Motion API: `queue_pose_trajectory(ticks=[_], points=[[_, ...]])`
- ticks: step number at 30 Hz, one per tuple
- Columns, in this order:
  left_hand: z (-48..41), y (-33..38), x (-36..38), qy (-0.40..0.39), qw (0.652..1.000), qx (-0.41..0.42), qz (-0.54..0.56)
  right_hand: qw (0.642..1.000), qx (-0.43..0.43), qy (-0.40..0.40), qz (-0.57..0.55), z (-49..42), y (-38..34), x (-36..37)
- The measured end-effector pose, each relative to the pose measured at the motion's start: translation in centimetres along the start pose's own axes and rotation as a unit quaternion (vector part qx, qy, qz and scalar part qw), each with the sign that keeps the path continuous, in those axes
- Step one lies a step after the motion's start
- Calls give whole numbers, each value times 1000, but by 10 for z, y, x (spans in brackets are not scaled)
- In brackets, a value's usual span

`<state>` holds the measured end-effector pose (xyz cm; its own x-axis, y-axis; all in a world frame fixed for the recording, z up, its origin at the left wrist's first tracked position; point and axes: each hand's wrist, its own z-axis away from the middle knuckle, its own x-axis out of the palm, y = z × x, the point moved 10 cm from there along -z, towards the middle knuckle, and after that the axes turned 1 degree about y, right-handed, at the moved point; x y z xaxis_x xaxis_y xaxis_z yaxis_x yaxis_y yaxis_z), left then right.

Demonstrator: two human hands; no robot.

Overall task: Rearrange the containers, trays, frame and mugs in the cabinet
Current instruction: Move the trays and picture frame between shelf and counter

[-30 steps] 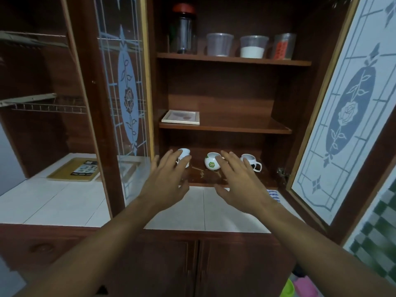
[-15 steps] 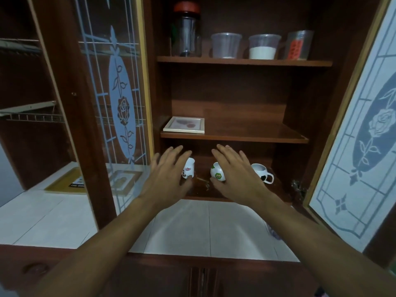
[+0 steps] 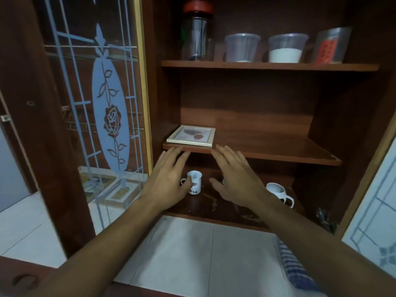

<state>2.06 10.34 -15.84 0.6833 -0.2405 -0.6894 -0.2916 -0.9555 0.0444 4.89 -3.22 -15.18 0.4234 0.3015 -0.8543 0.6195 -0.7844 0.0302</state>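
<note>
Below the middle shelf [image 3: 267, 146], left hand [image 3: 169, 179] and right hand [image 3: 237, 179] hover, fingers straight, holding nothing. The frame [image 3: 191, 136] lies just above, at the shelf's left end; bare board extends rightward.

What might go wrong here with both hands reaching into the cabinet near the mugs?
The left hand is right by the small mug; a careless sweep might tip it. The frame lies at the front edge of the middle shelf, just above both hands, so lifting them could nudge it off.
</note>
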Motion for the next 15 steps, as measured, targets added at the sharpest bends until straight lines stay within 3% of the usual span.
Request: queue_pose_trajectory(ticks=[15], points=[[-66,-45,44,26,998,-28,54,999,8,20,-23,-73,35,36]])
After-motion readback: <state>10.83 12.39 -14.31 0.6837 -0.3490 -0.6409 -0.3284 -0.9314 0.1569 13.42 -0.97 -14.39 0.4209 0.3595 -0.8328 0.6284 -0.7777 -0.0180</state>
